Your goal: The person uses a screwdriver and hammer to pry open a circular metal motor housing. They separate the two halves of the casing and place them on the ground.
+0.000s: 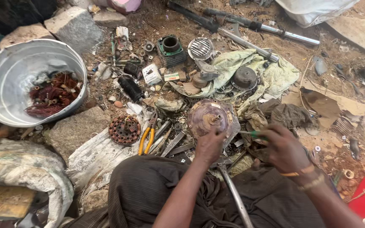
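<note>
Low in the middle of the dirt ground [317,55], just in front of the person's knees, sits a round, rusty purple motor housing [210,118], flat face up, its short shaft [217,118] rising from the centre and leaning slightly right. The left hand [210,145] presses on its near rim, fingers curled down over the edge. The right hand [284,150] is clenched around a green-handled screwdriver [252,134], whose long axis runs nearly level, tip pointing left toward the housing's right side.

Just left of the housing lie yellow-handled pliers [147,139], handles toward the person, and beside them a round copper-wound stator [124,129]. Behind the housing a pale green cloth [275,76] carries a dark domed cap [244,77] and other metal parts. At the ground's left edge a large steel basin [5,84] holds tangled reddish copper wire [53,93]. Long metal tubes [275,29] lie along the far edge.
</note>
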A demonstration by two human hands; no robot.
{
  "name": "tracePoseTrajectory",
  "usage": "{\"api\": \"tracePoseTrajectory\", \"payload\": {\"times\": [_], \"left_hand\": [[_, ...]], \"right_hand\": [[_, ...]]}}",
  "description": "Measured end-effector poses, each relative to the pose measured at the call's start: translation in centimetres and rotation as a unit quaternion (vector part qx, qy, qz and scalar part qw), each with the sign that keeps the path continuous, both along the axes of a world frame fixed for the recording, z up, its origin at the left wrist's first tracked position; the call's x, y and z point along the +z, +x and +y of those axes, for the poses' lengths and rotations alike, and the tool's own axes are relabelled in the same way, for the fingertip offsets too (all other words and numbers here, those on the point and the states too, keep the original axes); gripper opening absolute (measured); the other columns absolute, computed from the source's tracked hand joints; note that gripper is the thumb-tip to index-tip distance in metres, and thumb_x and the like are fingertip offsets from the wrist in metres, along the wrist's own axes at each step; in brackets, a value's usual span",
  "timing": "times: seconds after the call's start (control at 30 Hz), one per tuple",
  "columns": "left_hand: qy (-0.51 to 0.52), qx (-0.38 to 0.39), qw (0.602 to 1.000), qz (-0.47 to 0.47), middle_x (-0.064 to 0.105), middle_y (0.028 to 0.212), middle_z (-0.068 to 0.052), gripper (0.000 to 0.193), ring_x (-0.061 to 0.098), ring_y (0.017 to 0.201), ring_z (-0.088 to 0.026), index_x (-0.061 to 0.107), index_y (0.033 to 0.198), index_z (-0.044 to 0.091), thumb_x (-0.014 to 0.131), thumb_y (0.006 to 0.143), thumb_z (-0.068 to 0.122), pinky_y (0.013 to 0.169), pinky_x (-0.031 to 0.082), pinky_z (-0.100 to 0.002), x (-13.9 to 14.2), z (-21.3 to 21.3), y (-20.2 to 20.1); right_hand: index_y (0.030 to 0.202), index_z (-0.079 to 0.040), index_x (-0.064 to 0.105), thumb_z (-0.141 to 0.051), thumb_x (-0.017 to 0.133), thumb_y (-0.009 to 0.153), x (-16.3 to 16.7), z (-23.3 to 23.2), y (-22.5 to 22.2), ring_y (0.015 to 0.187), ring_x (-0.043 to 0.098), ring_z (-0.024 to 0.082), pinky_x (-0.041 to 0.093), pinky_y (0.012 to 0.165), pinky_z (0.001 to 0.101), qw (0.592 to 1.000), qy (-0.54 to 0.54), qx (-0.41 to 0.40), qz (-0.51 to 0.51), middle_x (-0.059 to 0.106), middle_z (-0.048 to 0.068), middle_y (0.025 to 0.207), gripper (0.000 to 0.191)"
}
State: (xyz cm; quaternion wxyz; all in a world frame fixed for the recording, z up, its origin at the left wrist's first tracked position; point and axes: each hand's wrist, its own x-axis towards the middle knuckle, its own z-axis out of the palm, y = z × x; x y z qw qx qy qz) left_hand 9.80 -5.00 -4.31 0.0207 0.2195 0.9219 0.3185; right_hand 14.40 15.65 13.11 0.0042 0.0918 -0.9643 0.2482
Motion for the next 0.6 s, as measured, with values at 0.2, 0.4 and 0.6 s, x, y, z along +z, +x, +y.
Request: {"api": "tracePoseTrajectory", "payload": {"times": [0.2,0.4,0.6], "left_hand": [[-0.107,-0.053,0.991,0.060,0.059,0.132,-0.024,0.045,0.073,0.081,-0.027,0.069,0.121,0.005,0.077,0.076,0.006,0.070,0.064,-0.038,1.2,1.3,-0.6],[-0.121,-0.084,0.987,0.064,0.058,0.123,-0.026,0.063,0.073,0.075,-0.033,0.062,0.124,-0.001,0.076,0.062,-0.001,0.062,0.063,-0.040,2.3,1.6,-0.6],[-0.174,-0.066,0.978,0.098,0.059,0.121,-0.022,0.044,0.074,0.073,-0.028,0.059,0.131,-0.002,0.067,0.087,-0.004,0.057,0.064,-0.037,0.7,2.4,-1.1]], "right_hand": [[0.120,-0.004,0.071,-0.007,0.072,0.099,-6.3,8.9,9.6,0.079,0.064,0.026,0.047,0.068,0.0403,0.893,-0.219,-0.384,-0.083,0.072,0.016,0.097,0.021],[0.117,-0.005,0.062,0.002,0.062,0.099,-13.4,14.2,15.0,0.099,0.065,0.020,0.055,0.085,0.0300,0.610,-0.731,-0.303,-0.039,0.065,0.011,0.113,0.020],[0.122,-0.006,0.063,0.004,0.063,0.097,-14.6,14.4,12.5,0.100,0.065,0.022,0.054,0.087,0.0317,0.582,-0.750,-0.312,-0.047,0.066,0.011,0.113,0.027]]}}
